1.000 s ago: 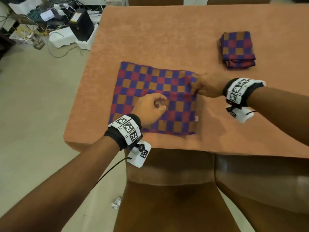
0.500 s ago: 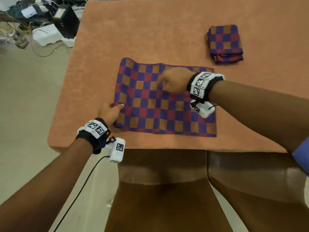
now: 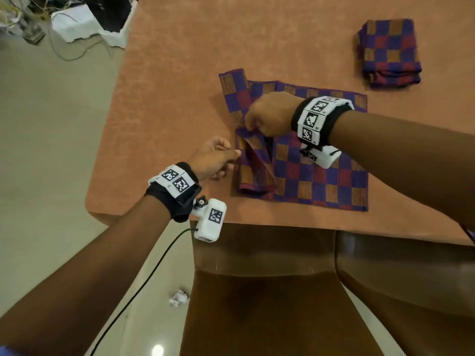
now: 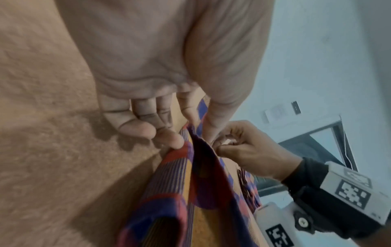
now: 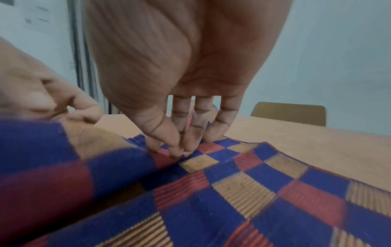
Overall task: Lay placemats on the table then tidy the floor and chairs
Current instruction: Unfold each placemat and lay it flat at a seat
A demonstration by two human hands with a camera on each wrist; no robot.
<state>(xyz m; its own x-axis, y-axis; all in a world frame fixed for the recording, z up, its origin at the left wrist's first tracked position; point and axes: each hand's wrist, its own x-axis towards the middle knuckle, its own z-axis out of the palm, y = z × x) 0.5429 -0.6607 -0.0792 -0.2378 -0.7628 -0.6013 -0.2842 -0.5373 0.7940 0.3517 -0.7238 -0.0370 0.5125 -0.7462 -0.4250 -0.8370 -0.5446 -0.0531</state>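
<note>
Head cam's showing both hands, left hand (image 3: pixel 214 160) and right hand (image 3: pixel 270 116), pinching the folded-over flap of the placemat (image 3: pixel 316 173) lying on the tabletop (image 3: pixel 180 73), probably needing pulling leftward to flatten next.

We note a checkered placemat (image 3: pixel 316 173) lying spread on the table (image 3: pixel 180 73), left edge lifted into a fold; folded placemats (image 3: pixel 389 53) stacked beyond it.
</note>
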